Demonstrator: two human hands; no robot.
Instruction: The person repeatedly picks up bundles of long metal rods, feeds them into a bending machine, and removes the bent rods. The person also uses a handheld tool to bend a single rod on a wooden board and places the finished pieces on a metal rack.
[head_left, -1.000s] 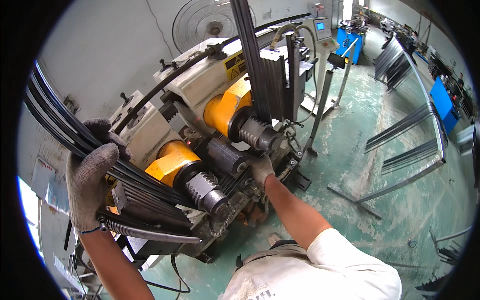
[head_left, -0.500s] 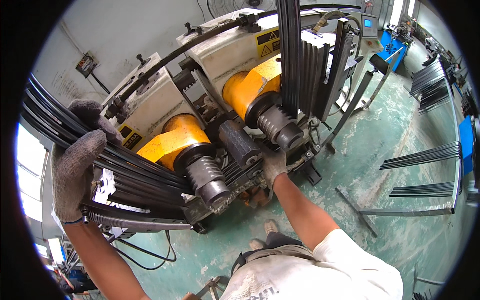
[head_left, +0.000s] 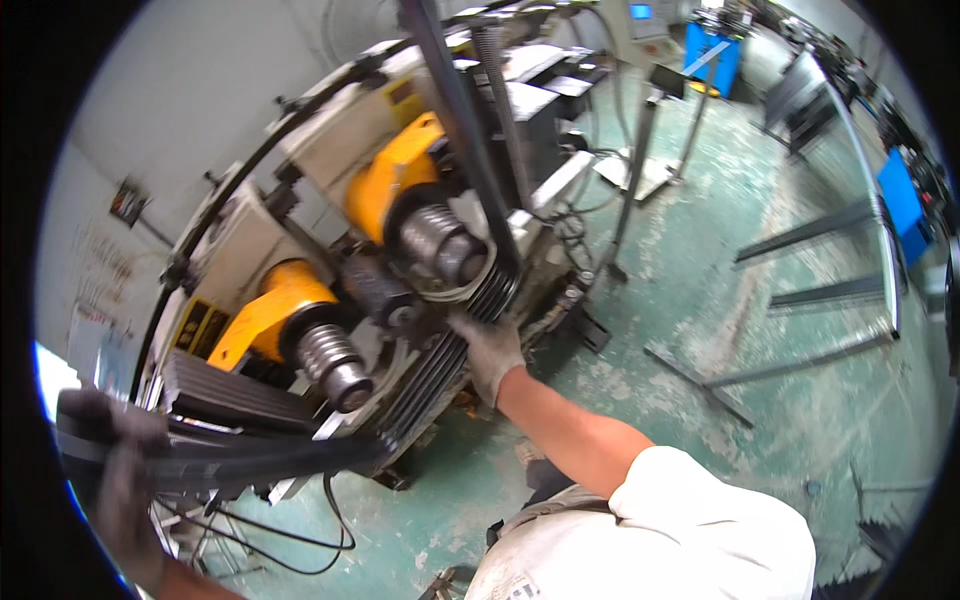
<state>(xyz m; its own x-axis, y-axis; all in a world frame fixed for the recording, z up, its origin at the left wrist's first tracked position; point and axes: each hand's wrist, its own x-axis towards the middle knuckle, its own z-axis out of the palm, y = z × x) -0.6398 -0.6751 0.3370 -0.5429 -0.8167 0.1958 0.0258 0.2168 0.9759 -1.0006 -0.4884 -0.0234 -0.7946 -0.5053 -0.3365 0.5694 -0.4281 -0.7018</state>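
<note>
A bundle of long black metal bars (head_left: 437, 375), bent into a wide U, lies along the front of a bending machine. One leg slants up past the right yellow arm; the other stretches left and is blurred. My left hand (head_left: 125, 460), in a grey knitted glove and smeared by motion, is closed round that left leg near its end. My gloved right hand (head_left: 490, 352) grips the middle stretch of the bars, its thumb over them. Behind the bundle stand two ribbed steel rollers (head_left: 333, 365) (head_left: 440, 245) on yellow arms, with a dark block (head_left: 380, 290) between them.
A dark hose arches over the cream machine housing (head_left: 330, 150). To the right, a metal rack (head_left: 800, 360) on the green floor carries several stacks of bent black bars. A control panel (head_left: 648, 25) and a blue cabinet (head_left: 712, 60) stand farther back. Black cables loop at lower left.
The bundle has come out from the rollers toward me, its left leg swinging down. My left hand has dropped with it. My right hand now shows on the middle stretch. The view has shifted.
</note>
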